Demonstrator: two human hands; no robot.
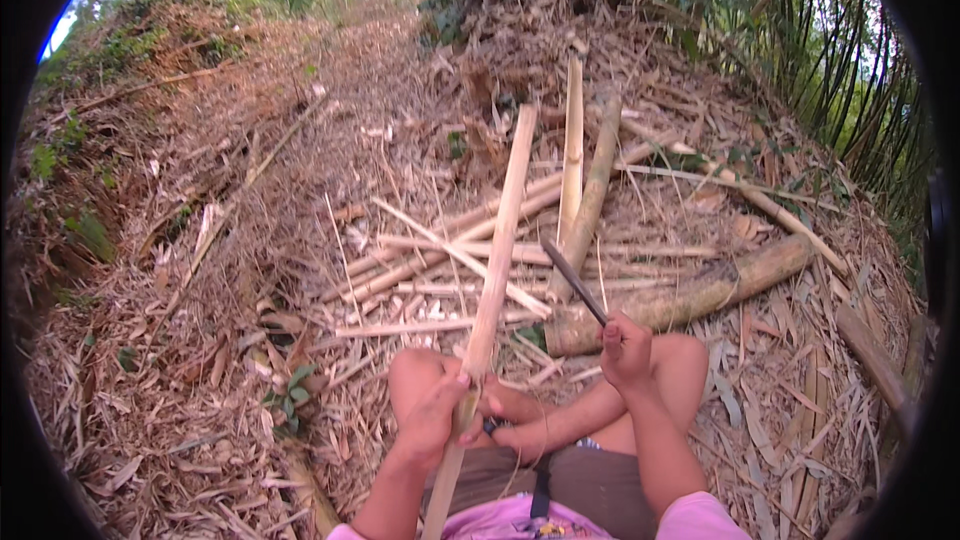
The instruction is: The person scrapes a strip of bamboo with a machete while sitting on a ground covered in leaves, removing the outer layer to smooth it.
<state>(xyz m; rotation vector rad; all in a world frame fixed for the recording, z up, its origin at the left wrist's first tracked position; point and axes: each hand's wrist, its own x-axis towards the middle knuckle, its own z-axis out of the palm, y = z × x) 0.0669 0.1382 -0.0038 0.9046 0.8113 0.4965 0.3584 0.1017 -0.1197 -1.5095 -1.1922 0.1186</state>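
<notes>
My left hand (433, 418) is closed round a long, pale split bamboo strip (497, 265). The strip runs from my lap up and away, leaning a little to the right at its far end. In my right hand (626, 348) is a knife (573, 278) with a dark, narrow blade pointing away and to the left. Its handle is mostly hidden by my fingers. The blade stays apart from the strip, to its right. Both hands are above my crossed legs.
Beyond my legs, several split bamboo pieces (430, 265) lie crossed on dry leaves. A thick bamboo log (690, 298) lies to the right, near a thinner pole (598, 175) and an upright-looking split half (572, 140). Tree trunks and bamboo stems (850, 70) stand behind.
</notes>
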